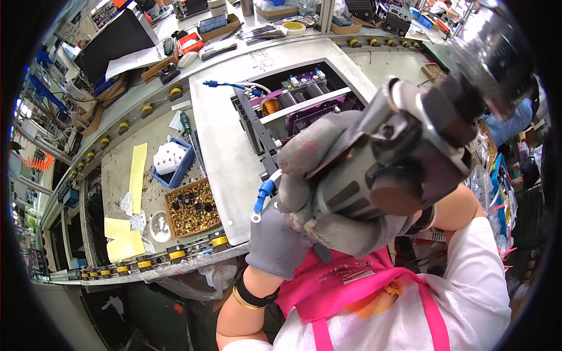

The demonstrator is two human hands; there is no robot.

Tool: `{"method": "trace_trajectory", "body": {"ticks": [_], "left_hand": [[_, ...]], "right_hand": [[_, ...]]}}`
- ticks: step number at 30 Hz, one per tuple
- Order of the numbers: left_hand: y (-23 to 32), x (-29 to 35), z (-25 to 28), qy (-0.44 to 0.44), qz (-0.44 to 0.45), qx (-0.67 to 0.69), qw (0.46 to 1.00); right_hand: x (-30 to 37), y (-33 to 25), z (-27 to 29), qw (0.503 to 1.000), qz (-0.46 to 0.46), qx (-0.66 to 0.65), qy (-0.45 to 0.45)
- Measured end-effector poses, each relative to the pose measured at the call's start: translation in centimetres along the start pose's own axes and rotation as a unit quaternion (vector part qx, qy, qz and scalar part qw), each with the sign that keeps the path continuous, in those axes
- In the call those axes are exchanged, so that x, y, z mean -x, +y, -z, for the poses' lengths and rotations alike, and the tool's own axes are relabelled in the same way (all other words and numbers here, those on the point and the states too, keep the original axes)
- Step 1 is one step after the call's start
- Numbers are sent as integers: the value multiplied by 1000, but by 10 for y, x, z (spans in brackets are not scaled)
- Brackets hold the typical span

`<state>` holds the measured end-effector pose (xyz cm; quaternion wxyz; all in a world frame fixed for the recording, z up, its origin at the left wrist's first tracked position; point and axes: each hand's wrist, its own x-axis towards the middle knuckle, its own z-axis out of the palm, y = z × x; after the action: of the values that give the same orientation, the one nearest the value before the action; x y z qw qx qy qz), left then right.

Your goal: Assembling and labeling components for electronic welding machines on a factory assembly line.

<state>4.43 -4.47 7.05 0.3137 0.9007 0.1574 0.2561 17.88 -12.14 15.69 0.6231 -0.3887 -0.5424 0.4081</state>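
Close to the camera, a dark grey power tool (374, 167) covers much of the middle and right; its working end is not visible. My right hand (345, 228), in a grey glove, is wrapped around its body. My left hand (278, 243), gloved too, is at the near edge of an opened black metal case (252, 126); its fingers are hidden behind the right hand and tool. Overlapping the left glove is a blue-sleeved cable end (264, 193) with a ring terminal. Inside the case are purple circuit boards (295, 82) and a copper coil (270, 106).
The case rests on a pale board (213, 152) over a roller line. Left of it are a cardboard box of brass screws (193, 210), a blue bin (186, 167), a green-handled screwdriver (186, 124) and yellow paper strips (139, 175). A cluttered bench runs behind.
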Motion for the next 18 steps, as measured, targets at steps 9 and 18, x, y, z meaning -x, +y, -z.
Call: {"method": "trace_trajectory", "body": {"ticks": [9,18], "left_hand": [[5,3,7,41,-37,-56,997],[4,56,62,121,259,690,665]], "right_hand": [[-10,-15,-16,998,-52,43,20],[-54,-35,25,993,97,-56,-46]]}}
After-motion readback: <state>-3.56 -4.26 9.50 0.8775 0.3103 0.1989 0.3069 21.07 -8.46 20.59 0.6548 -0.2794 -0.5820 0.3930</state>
